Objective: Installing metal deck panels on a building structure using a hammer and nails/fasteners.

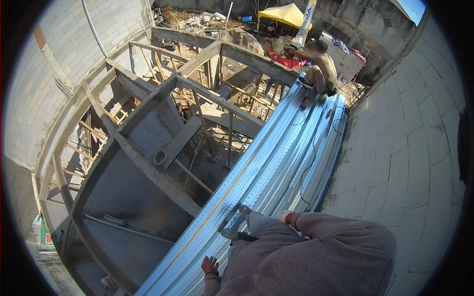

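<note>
My left hand [210, 265] hangs beside my body above the ribbed metal decking sheets [269, 163], its fingers apart and nothing in them. Only a small part of my right hand [285, 216] shows past my sleeve, close to my right hip; its fingers cannot be made out. Both of my shoes [237, 232] stand on the shiny sheets. A dark cable [307, 172] runs along the sheets, ending in a loop not far from my right hand. At the far end of the sheets lies a small red and dark power tool [307, 101].
Another person [321, 66] in a cap sits at the sheets' far end. Left of the sheets is a drop between concrete beams [153, 180], with timber props [229, 138] below. A block wall [395, 148] rises close on the right. A yellow canopy [284, 15] stands beyond.
</note>
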A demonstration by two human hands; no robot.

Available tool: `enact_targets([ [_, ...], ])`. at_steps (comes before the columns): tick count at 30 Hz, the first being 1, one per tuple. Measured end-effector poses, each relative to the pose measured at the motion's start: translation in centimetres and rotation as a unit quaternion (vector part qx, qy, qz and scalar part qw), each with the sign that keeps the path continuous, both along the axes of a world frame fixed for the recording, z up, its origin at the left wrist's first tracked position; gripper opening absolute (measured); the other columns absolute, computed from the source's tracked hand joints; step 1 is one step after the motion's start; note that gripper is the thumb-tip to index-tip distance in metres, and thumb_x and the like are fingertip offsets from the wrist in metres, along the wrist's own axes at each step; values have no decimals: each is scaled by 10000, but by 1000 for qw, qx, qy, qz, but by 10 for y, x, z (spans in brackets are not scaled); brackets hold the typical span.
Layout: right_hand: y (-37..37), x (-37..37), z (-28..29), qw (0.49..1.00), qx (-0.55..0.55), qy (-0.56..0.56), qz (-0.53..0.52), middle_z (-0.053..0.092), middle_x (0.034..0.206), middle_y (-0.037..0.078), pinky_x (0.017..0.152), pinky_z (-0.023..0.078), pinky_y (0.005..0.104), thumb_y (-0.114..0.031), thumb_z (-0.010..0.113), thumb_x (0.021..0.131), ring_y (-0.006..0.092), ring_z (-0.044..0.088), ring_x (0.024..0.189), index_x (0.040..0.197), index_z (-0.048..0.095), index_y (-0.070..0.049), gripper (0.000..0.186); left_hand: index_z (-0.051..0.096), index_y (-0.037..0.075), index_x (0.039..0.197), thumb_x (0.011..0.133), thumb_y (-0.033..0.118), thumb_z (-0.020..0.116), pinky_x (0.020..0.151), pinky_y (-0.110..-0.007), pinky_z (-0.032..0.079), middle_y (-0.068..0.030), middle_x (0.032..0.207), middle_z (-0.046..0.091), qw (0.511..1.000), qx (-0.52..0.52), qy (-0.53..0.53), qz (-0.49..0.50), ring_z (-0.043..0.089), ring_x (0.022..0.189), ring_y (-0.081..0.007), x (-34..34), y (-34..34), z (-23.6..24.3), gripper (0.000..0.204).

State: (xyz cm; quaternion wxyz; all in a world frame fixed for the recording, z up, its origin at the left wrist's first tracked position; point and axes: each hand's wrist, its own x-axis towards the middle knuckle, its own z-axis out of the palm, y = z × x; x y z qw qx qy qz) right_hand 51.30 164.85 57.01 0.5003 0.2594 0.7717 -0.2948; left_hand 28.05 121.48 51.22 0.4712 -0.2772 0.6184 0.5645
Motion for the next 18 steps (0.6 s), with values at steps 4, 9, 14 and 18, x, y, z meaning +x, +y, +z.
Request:
enact_targets([
  [4,0,-1,2,1000,-13,-9,9,586,1248,171,870,496,443,-313,508,931,342,581,1108,1210,620,-50,399,405,81,1331,977,314,408,883,-519,458,-152,1319,531,997,-6,-39,62,559,1153,-332,-3,6,4,424],
  [9,1,0,1,1000,-2,-4,12,576,1266,175,882,490,433,-315,506,933,342,577,1116,1213,621,-55,399,421,87,1314,971,331,419,877,-514,458,-142,1308,543,1000,2,-21,20,576,1131,-330,1,5,-2,421],
  [14,1,-1,-6,999,-6,22,29,576,1270,176,921,464,421,-329,509,928,350,568,1132,1207,624,-48,412,428,88,1304,967,333,427,856,-505,471,-138,1305,546,996,33,51,-67,594,1102,-326,9,-12,-25,417],
  [18,2,7,-10,999,14,38,21,635,1170,191,910,477,411,-231,528,876,331,604,1111,1136,660,-44,346,430,85,1304,964,328,428,854,-503,469,-139,1308,544,999,19,-22,24,592,1102,-326,4,10,-18,418],
])
